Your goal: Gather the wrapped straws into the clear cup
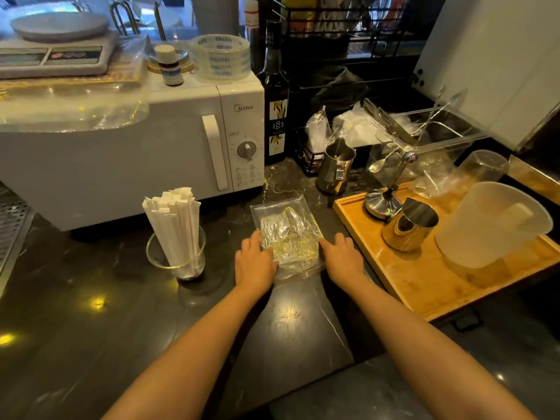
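A bundle of white paper-wrapped straws stands upright in the clear cup on the dark counter, left of my hands. A flat clear plastic bag lies between my hands; whether it holds anything I cannot tell. My left hand rests palm down on the bag's left edge, fingers slightly spread. My right hand rests flat against its right edge. Neither hand visibly closes around the bag.
A white microwave stands behind the cup. A wooden tray on the right carries metal pitchers and a frosted jug. A dark syrup bottle, a steel pitcher and a clear bin of utensils sit behind the bag.
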A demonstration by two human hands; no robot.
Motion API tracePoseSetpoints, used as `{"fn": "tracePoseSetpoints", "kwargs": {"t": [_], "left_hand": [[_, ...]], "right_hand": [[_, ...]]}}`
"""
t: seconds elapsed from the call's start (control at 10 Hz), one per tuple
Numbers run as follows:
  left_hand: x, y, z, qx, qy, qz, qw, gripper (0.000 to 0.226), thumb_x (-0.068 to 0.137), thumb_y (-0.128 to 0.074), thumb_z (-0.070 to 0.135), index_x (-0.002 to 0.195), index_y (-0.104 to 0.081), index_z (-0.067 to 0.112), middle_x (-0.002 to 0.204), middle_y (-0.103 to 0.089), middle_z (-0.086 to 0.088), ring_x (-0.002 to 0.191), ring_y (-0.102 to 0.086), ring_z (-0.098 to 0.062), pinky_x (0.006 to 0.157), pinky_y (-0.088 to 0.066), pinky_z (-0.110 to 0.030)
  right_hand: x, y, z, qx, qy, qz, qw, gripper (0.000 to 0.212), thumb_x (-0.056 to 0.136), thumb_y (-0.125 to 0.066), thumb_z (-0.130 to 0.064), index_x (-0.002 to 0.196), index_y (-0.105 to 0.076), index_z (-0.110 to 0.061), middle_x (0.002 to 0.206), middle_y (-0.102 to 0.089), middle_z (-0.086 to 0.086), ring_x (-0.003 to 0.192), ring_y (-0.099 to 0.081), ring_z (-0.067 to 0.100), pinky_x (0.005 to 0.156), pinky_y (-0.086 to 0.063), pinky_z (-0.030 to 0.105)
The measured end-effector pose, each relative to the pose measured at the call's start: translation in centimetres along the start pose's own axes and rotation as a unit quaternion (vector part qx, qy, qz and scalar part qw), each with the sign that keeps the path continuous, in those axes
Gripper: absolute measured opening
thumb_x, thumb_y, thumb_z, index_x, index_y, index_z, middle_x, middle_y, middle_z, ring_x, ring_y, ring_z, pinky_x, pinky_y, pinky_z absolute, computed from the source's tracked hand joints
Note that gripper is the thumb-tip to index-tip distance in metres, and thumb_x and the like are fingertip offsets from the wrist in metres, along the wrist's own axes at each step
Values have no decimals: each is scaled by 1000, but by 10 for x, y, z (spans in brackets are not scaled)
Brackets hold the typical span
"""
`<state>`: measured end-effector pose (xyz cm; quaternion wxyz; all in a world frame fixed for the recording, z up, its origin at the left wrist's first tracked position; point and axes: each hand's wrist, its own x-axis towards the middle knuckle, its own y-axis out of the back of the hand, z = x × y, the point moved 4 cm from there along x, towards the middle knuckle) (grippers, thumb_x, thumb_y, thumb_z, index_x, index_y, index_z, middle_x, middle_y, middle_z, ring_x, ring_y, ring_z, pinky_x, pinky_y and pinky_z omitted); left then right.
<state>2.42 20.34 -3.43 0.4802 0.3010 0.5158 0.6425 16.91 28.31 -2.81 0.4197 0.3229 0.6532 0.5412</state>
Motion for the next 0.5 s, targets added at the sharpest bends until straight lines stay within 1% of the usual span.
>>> {"fn": "tracePoseSetpoints", "kwargs": {"t": [0.1, 0.2, 0.3, 0.4, 0.5], "left_hand": [[-3, -4, 0, 54, -39, -15, 998, 38, 93, -39, 31, 123, -52, 11, 153, -21, -4, 139, -18, -23, 106, -24, -39], [-8, -7, 0, 90, -57, -36, 994, 43, 95, -34, 30, 132, -41, 10, 155, -17, -4, 143, -9, -23, 111, -17, -42], [-17, 1, -1, 70, -51, -41, 995, 48, 96, -30, 29, 139, -28, 8, 157, -10, -6, 144, -4, -25, 115, -12, -43], [-21, 14, 0, 46, -56, -25, 997, 50, 97, -26, 28, 144, -15, 13, 158, -4, -7, 145, 2, -26, 117, -7, -42], [-30, 34, 9, 25, -91, 0, 996, 51, 97, -25, 30, 145, -10, 18, 158, -1, -7, 145, 6, -24, 118, -2, -41]], "right_hand": [[-5, 0, 0, -38, 18, 7, 999, 46, 89, -45, -5, 133, -35, -10, 128, -41, 18, 118, -38, 34, 87, -42, 36], [-11, -2, 2, -54, 35, 15, 998, 47, 88, -44, -5, 134, -34, -8, 130, -41, 17, 119, -39, 33, 89, -41, 36], [-17, 4, 2, -22, 35, 11, 999, 54, 88, -46, -4, 138, -27, -10, 141, -33, 18, 130, -32, 33, 98, -38, 38], [-17, 17, 0, 9, 48, 41, 998, 65, 89, -47, -4, 144, -13, -9, 154, -15, 18, 142, -15, 32, 112, -26, 40], [-16, 35, -8, 45, 49, 76, 995, 58, 97, -36, -20, 145, -7, -8, 156, -9, 17, 144, -9, 29, 117, -18, 38]]}}
